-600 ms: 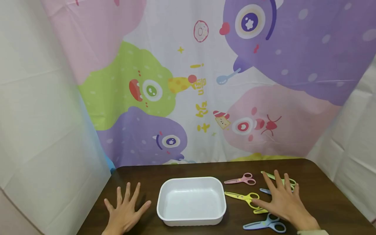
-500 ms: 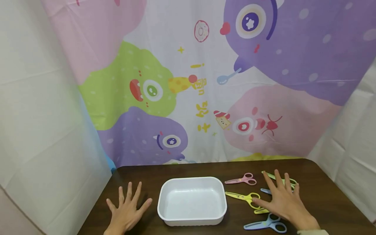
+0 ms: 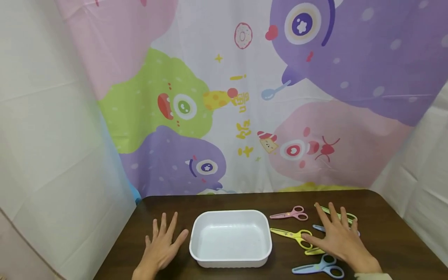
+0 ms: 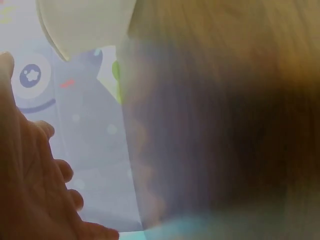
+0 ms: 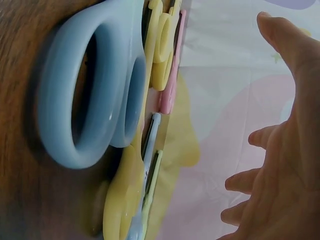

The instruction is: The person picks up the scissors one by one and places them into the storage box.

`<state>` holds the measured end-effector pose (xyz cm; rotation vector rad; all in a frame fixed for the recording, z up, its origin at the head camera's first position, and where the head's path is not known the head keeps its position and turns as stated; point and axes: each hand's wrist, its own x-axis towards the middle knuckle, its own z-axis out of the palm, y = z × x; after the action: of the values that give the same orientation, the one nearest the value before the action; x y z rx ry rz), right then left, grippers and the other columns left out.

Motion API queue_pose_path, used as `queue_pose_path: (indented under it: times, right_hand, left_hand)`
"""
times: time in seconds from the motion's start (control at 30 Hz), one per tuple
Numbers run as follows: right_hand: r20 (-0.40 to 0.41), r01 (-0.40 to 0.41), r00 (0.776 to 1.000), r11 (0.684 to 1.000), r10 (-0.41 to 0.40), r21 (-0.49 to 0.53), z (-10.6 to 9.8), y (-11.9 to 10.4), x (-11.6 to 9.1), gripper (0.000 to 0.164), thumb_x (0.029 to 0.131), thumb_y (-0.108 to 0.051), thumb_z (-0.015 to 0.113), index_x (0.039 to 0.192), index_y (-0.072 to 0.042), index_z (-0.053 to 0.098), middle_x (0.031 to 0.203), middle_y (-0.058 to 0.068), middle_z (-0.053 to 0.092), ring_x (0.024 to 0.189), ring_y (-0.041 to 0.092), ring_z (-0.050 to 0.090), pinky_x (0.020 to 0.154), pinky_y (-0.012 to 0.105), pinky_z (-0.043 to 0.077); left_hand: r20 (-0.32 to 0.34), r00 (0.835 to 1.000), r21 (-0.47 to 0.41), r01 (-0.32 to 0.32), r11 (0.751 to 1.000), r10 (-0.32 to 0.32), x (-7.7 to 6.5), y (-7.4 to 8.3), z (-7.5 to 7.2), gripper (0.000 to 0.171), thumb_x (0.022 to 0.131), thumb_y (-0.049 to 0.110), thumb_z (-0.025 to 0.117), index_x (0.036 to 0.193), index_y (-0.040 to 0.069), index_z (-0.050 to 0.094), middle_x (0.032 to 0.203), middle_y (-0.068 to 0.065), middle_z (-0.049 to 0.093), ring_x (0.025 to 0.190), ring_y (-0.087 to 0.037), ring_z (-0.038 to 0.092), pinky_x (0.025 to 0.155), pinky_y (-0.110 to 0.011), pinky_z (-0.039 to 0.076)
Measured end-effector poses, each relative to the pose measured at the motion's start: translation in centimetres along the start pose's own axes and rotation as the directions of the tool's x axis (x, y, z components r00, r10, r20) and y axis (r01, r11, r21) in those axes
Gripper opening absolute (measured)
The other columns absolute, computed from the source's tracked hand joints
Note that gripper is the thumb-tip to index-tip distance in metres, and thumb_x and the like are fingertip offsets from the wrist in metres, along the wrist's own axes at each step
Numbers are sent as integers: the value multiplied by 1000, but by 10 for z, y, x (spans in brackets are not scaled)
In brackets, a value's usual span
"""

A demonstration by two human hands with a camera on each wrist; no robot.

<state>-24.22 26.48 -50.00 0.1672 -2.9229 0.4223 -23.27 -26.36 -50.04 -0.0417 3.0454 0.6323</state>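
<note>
My left hand [image 3: 161, 245], fingers spread, is over the table just left of a white plastic tub [image 3: 231, 241] and holds nothing. In the left wrist view its fingers stand apart from the tabletop. On the right, my right hand [image 3: 339, 239] hovers with spread fingers above several pairs of scissors, touching none in the right wrist view. Around it lie pink scissors [image 3: 289, 214], yellow scissors [image 3: 287, 233], light blue scissors [image 3: 316, 268] and green scissors [image 3: 323, 209]. Another yellow pair [image 3: 315, 251] and another blue pair [image 3: 318, 228] are partly hidden beneath this hand.
The dark brown table [image 3: 168, 204] has rounded far corners. Behind it hangs a curtain [image 3: 245, 167] printed with cartoon monsters. White cloth [image 3: 70, 155] closes off the left side, and more white cloth [image 3: 420, 171] hangs at the right.
The left hand has shifted right, closer to the tub, and turned slightly. My right hand hovers over the same scissors. The whole head view has slid a little to the right.
</note>
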Motion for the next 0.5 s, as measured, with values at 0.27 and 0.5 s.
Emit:
queue_pose_path:
  times: [0.27, 0.5]
  right_hand:
    - [13, 17, 1000, 1000, -17, -4, -6, 3, 4, 111, 82, -78, 64, 164, -17, 21, 160, 38, 23, 142, 70, 14, 100, 89, 9]
    - [28, 30, 999, 1000, -30, -7, -8, 6, 8, 111, 82, -78, 64, 163, -14, 22, 158, 40, 24, 140, 72, 16, 100, 87, 14]
  left_hand:
    - [5, 1000, -98, 6, 995, -5, 0, 12, 7, 83, 99, 78, 26, 166, 31, 7, 172, -18, 8, 154, -51, 12, 105, -83, 23]
    - [-37, 999, -118, -20, 993, 16, -3, 15, 10, 79, 101, 73, 32, 165, 29, 18, 166, -17, 30, 148, -49, 35, 103, -78, 34]
